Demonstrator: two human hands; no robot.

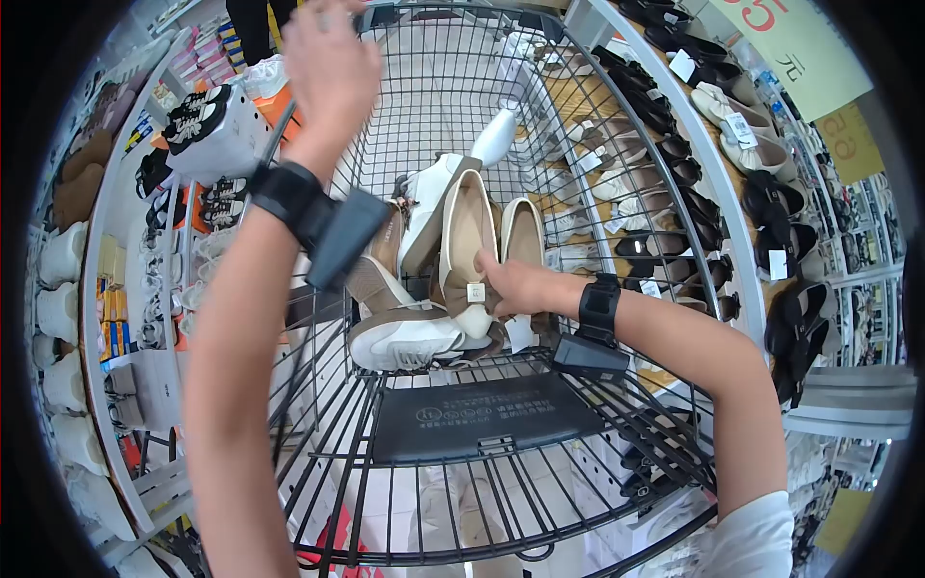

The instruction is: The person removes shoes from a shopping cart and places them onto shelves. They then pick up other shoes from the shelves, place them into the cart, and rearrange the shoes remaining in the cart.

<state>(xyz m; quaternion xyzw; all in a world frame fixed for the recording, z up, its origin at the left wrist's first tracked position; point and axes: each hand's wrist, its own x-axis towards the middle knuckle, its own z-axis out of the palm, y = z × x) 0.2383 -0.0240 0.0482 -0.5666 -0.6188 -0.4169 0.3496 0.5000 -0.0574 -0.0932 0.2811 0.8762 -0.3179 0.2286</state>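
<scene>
In the head view, a black wire shopping cart [496, 424] holds several shoes. My right hand [517, 284] grips a cream flat shoe [469, 217] with a small tag near its toe, its beige insole facing up. A second cream flat [523, 231] lies beside it on the right. White sneakers lie under and around them, one [405, 342] at the near left, another [434, 207] behind. My left hand [332, 63] is raised near the cart's far left rim, smeared by motion, so its fingers are unclear. Both wrists wear black straps with dark devices.
Shelves of shoes stand on both sides: a left rack [135, 193] with sneakers and boxes, a right rack [713, 183] with dark and white flats. A yellow price sign [800, 63] hangs at upper right. A person's dark-clothed legs [252, 29] show beyond the cart.
</scene>
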